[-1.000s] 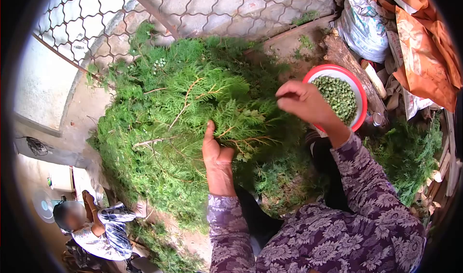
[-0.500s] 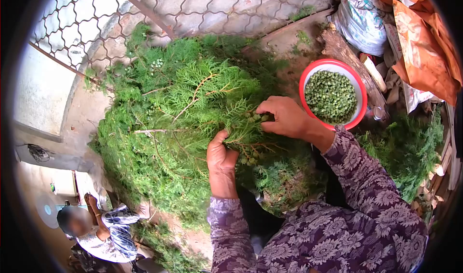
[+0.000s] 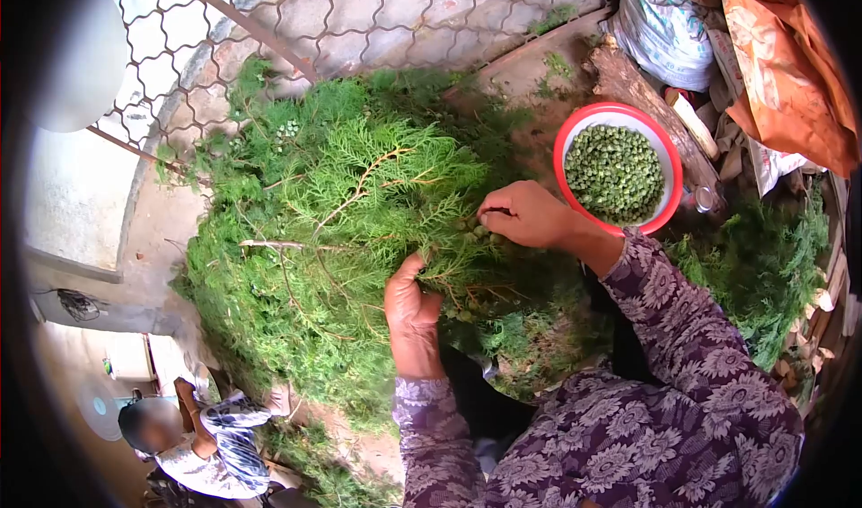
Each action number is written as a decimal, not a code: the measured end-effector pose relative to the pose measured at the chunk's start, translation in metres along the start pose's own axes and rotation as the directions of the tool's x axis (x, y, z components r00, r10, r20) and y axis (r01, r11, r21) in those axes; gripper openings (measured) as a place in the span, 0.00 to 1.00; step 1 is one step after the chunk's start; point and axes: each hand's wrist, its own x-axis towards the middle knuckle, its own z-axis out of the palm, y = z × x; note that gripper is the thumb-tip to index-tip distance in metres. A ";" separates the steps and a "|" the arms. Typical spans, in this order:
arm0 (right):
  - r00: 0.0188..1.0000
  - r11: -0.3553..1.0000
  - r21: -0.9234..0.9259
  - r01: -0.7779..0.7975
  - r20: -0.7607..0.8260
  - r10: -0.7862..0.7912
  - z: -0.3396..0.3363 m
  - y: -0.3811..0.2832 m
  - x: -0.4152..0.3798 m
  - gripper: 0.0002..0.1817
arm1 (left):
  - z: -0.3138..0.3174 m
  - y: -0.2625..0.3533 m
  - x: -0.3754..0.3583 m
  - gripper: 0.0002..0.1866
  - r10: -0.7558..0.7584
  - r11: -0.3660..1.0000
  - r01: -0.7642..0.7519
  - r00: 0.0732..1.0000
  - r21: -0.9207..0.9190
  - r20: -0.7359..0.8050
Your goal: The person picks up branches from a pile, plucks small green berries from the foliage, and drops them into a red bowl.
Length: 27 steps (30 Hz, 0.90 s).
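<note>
My left hand (image 3: 413, 301) is closed around a leafy green branch (image 3: 359, 189) with feathery sprigs, its thumb on top. Up and to the right, my right hand (image 3: 530, 216) pinches at small round green cones (image 3: 476, 229) among the sprigs; its fingertips touch together, and whatever lies between them is too small to make out. The branch rests over a large heap of cut greenery (image 3: 269, 283). Just beyond my right hand stands a red-rimmed white basin (image 3: 675, 162) holding many green cones (image 3: 615, 174).
A wire mesh (image 3: 359, 14) runs along the top. Wood (image 3: 651, 99), a white sack (image 3: 664, 32) and an orange sack (image 3: 781, 68) lie at the upper right. More greenery (image 3: 763, 274) is at the right. Another person (image 3: 211, 436) sits at the lower left.
My right hand's fingers have closed more tightly together at the cones. A pale rounded shape has appeared at the upper left edge. The view has shifted slightly.
</note>
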 end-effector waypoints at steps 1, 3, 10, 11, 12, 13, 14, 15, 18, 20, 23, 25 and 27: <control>1.000 1.000 -0.016 -0.010 0.000 0.010 0.001 0.000 0.000 0.13 | -0.001 0.000 -0.001 0.09 0.015 1.000 -0.015 0.999 0.012 -0.043; 0.999 0.998 -0.052 -0.040 0.011 0.040 0.001 0.001 0.001 0.14 | 0.003 0.000 -0.005 0.09 0.032 0.999 -0.031 0.999 0.019 -0.043; 0.967 0.984 0.020 -0.176 0.189 0.170 -0.004 -0.002 0.001 0.21 | 0.008 -0.004 -0.011 0.17 0.062 0.995 -0.064 0.998 -0.071 -0.025; 0.969 0.984 0.024 -0.178 0.181 0.170 -0.002 0.001 0.001 0.21 | 0.006 -0.004 -0.010 0.16 0.070 0.996 -0.071 0.997 -0.061 -0.017; 0.966 0.984 0.063 -0.164 0.211 0.147 0.001 0.005 0.001 0.20 | 0.003 -0.005 -0.010 0.16 0.066 0.996 -0.067 0.998 -0.053 -0.014; 0.963 0.984 0.101 -0.150 0.238 0.122 0.002 0.006 0.002 0.20 | 0.001 -0.005 -0.010 0.13 0.077 0.996 -0.077 0.997 -0.054 -0.001; 0.964 0.982 0.106 -0.155 0.232 0.127 0.003 0.005 0.000 0.20 | 0.001 -0.005 -0.011 0.11 0.085 0.995 -0.084 0.996 -0.054 0.009; 0.970 0.981 0.144 -0.126 0.226 0.091 0.004 0.005 -0.002 0.17 | 0.002 -0.007 -0.012 0.10 0.101 0.994 -0.101 0.995 -0.045 0.003; 0.974 0.959 0.260 -0.114 0.219 0.056 0.009 0.007 -0.003 0.14 | 0.007 -0.004 -0.017 0.10 0.055 0.998 -0.056 0.998 -0.030 -0.032; 0.975 0.932 0.340 -0.125 0.217 0.052 0.010 0.005 -0.002 0.13 | 0.005 -0.004 -0.015 0.11 0.048 0.998 -0.050 0.997 -0.027 -0.057; 0.943 0.957 0.246 -0.152 0.325 0.066 0.001 0.000 -0.001 0.12 | -0.006 -0.004 -0.005 0.12 0.017 1.000 -0.017 0.999 -0.015 -0.034; 0.900 0.953 0.236 -0.190 0.429 0.073 -0.002 -0.001 -0.001 0.13 | -0.012 -0.001 0.002 0.22 0.007 0.999 -0.008 1.000 0.031 0.018; 0.902 0.948 0.260 -0.184 0.429 0.058 -0.002 -0.001 0.000 0.13 | -0.015 0.001 0.006 0.23 0.005 0.999 -0.007 0.999 0.041 0.038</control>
